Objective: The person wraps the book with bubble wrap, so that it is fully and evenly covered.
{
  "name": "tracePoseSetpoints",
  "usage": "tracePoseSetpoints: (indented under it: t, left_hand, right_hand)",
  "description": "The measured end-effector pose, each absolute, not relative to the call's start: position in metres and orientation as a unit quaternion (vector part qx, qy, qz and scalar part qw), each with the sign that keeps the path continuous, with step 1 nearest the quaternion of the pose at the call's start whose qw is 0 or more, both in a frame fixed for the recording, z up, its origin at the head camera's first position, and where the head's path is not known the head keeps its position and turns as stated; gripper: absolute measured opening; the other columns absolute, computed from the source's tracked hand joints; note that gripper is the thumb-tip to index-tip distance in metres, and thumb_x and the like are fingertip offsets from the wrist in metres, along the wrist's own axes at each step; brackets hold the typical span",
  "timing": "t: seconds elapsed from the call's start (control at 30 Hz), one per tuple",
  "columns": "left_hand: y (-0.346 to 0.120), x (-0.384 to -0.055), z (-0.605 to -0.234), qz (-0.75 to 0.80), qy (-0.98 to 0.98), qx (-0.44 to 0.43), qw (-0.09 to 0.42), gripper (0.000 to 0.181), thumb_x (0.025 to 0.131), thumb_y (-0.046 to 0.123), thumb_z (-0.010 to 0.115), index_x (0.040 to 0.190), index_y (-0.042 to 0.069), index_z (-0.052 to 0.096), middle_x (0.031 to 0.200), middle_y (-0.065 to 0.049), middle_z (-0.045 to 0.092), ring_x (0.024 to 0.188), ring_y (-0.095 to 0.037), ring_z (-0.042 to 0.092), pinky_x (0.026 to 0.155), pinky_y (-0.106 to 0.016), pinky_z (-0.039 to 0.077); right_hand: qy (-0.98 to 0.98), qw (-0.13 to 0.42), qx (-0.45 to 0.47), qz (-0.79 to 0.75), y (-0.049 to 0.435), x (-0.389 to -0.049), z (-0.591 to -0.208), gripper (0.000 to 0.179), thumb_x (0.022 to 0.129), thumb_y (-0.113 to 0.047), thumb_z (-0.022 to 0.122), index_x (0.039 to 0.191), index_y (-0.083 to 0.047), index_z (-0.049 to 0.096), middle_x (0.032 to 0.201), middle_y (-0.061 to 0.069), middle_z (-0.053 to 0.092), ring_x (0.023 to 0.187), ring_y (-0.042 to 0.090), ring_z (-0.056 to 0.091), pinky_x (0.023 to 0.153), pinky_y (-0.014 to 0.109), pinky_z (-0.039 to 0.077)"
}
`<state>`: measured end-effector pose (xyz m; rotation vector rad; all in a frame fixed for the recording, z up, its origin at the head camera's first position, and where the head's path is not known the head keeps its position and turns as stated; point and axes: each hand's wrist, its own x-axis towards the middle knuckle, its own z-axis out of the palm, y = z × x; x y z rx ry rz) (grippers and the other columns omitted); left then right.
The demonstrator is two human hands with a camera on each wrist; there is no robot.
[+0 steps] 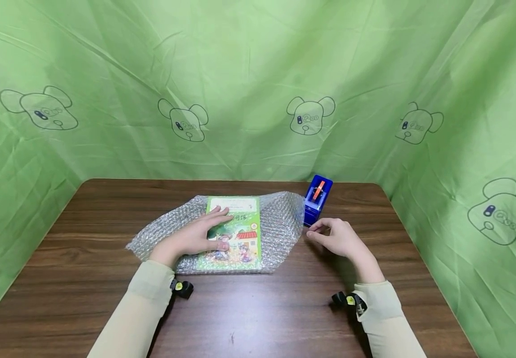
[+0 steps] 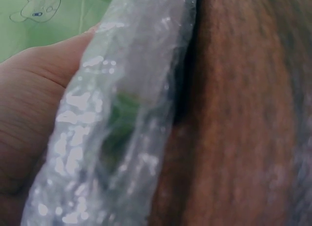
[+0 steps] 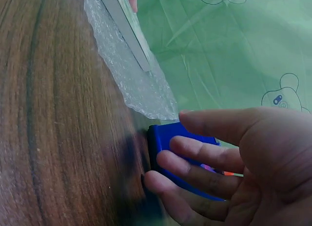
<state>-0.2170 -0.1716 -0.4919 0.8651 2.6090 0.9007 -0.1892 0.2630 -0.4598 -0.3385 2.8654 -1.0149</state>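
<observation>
A children's book [image 1: 240, 231] with a green illustrated cover lies on a sheet of bubble wrap [image 1: 284, 233]. Across its cover rests my left hand [image 1: 201, 233], fingers spread, the wrist over the wrap's left part. In the left wrist view, a raised edge of bubble wrap [image 2: 102, 119] hides much of that hand. To the right of the wrap stands a blue tape dispenser [image 1: 313, 211] with an orange centre. My right hand [image 1: 336, 236] is at the dispenser's near end, its fingers loosely bent and holding nothing. The right wrist view shows those fingers overlapping the blue body.
Everything lies on a dark wooden table [image 1: 240, 313] with rounded far corners. Green cloth [image 1: 249, 64] printed with bear heads hangs behind and along both sides. Small black cameras [image 1: 183, 288] are strapped to both wrists.
</observation>
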Motion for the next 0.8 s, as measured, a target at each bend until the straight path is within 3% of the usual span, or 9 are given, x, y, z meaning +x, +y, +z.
tracePoseSetpoints:
  t: [0.5, 0.8]
  left_hand:
    - [-0.1726, -0.2170, -0.4919, 0.314, 0.893, 0.295, 0.127, 0.096, 0.092, 0.059, 0.083, 0.171, 0.022, 0.041, 0.182, -0.005, 0.021, 0.169, -0.033, 0.011, 0.131, -0.068, 0.010]
    - [-0.1719, -0.2159, -0.4915, 0.316, 0.893, 0.296, 0.125, 0.097, 0.092, 0.059, 0.082, 0.171, 0.022, 0.041, 0.182, -0.004, 0.021, 0.169, -0.033, 0.011, 0.131, -0.070, 0.010]
  right_hand:
    - [0.934, 0.045, -0.094, -0.342, 0.2646, -0.1928, -0.4671, 0.037, 0.097, -0.031, 0.084, 0.121, -0.002, 0.079, 0.098, 0.000, 0.081, 0.078, 0.014, 0.072, 0.073, 0.033, 0.057]
    - [0.926, 0.056, -0.093, -0.361, 0.2575, -0.1912, -0.4692, 0.036, 0.098, -0.028, 0.083, 0.123, -0.002, 0.078, 0.096, 0.001, 0.081, 0.065, 0.014, 0.071, 0.070, 0.033, 0.058]
